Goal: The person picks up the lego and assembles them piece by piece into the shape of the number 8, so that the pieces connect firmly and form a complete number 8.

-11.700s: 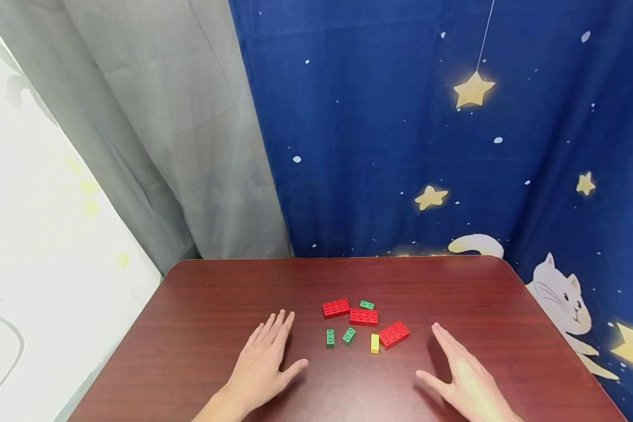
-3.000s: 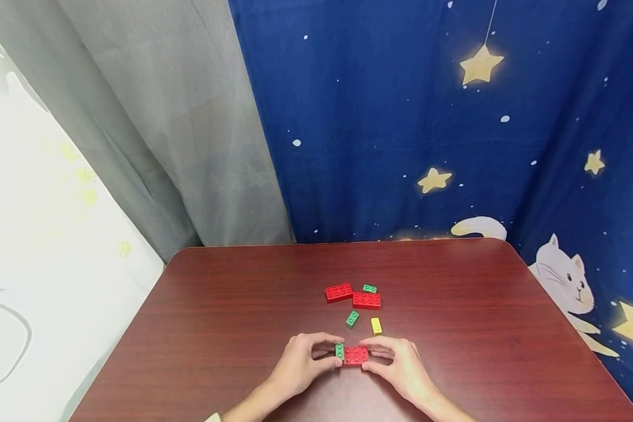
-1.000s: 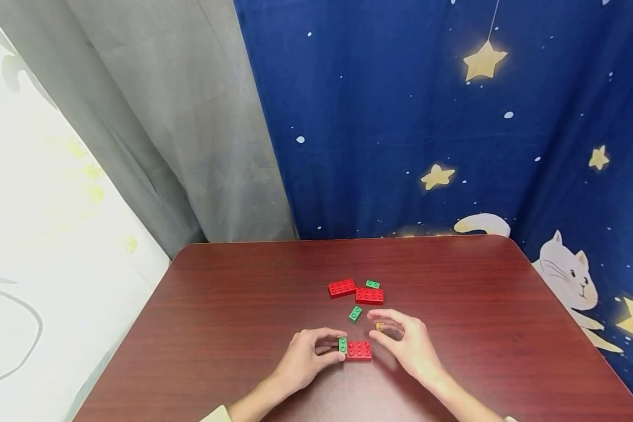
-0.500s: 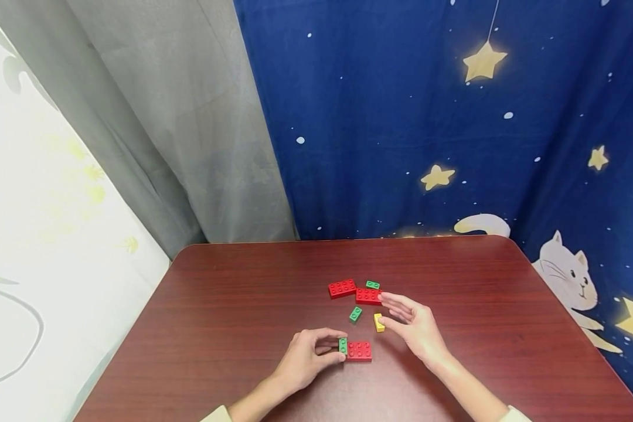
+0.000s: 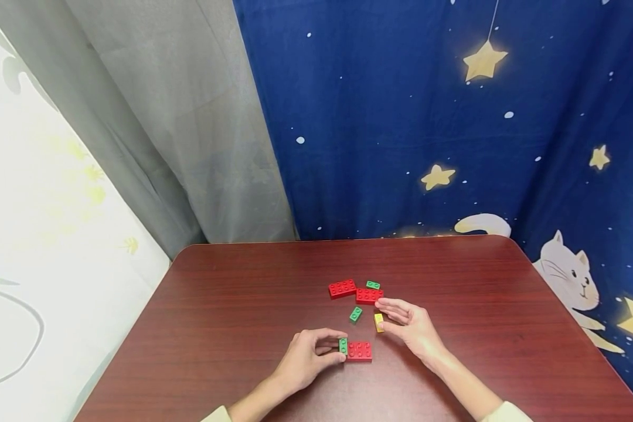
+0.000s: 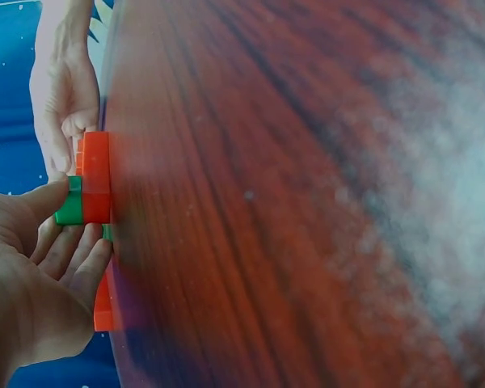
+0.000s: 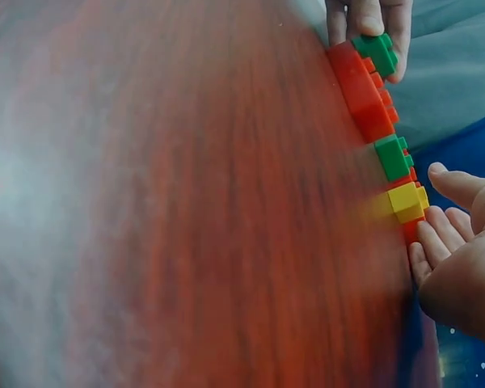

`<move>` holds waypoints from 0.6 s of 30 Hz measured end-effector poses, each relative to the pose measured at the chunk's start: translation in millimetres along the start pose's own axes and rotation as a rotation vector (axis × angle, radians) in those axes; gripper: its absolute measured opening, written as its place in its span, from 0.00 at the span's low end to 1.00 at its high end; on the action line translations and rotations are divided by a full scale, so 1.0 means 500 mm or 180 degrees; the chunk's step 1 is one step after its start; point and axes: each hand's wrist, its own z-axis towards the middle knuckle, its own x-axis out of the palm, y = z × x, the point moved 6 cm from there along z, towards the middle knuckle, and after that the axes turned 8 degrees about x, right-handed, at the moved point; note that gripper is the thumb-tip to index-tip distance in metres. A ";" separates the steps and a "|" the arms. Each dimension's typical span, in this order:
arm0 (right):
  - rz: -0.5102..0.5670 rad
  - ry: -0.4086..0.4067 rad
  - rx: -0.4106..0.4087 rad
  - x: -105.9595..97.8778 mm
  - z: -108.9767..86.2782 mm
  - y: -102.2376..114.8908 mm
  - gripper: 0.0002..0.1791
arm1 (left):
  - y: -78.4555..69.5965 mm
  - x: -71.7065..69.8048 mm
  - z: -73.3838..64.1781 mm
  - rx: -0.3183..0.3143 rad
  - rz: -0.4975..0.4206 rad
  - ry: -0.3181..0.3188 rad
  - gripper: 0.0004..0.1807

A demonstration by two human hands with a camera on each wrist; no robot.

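Note:
In the head view my left hand pinches a small green toy building brick between thumb and fingers. That brick sits on the left end of a red eight-stud-style brick, which lies on the table. The left wrist view shows the thumb on the green brick, with the red brick directly against it. My right hand hovers beside a small yellow brick, thumb and fingers spread apart. In the right wrist view the yellow brick stands just beyond the fingertips, ungripped.
Farther back on the brown table lie two red bricks, one at left and one at right, the latter near my right fingertips. One loose green brick lies before them, another green brick behind.
Earlier, a green and a red brick came to the front and were joined. My right hand left the red brick, reached round the yellow brick, then drew back right; lately its thumb shifted slightly.

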 end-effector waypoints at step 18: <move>-0.0800 -0.0067 -0.0365 0.005 0.000 0.004 0.25 | -0.002 -0.001 -0.002 0.0047 -0.0013 -0.0002 0.18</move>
